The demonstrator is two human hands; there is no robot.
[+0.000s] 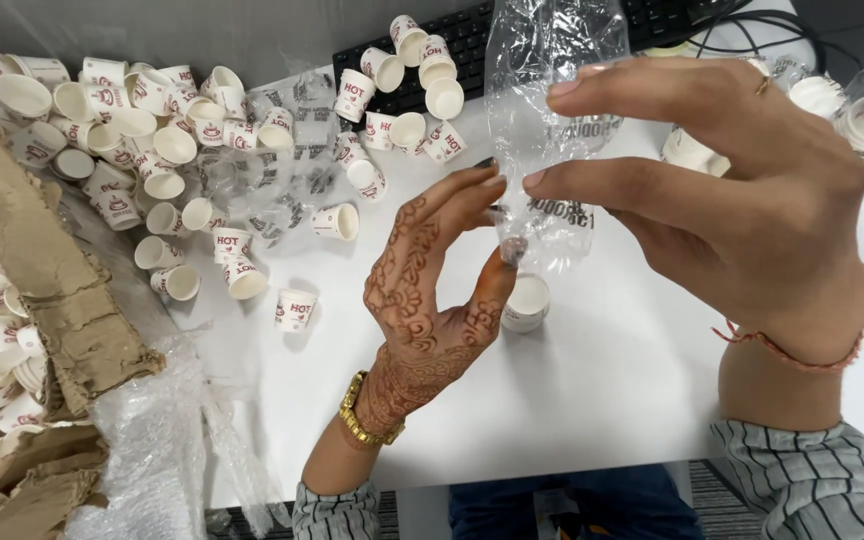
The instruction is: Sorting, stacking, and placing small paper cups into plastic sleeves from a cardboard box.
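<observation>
Left hand (422,290), henna-patterned, fingertips pinching the lower end of a clear plastic sleeve (542,110). Right hand (742,190) gripping the same sleeve higher up between thumb and fingers, held upright above the white table (602,400). Directly beneath, a single small paper cup (527,302), mouth up. Loose paper cups (152,140) heaped left, near torn cardboard (42,290); keyboard (472,40) behind.

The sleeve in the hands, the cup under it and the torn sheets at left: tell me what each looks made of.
Sleeve: thin clear plastic film, glossy; it crinkles and shows the keyboard through it. Cup: probably paper, matte white, with a rolled rim. Torn sheets: brown cardboard, dull, with ragged, fibrous edges.
</observation>
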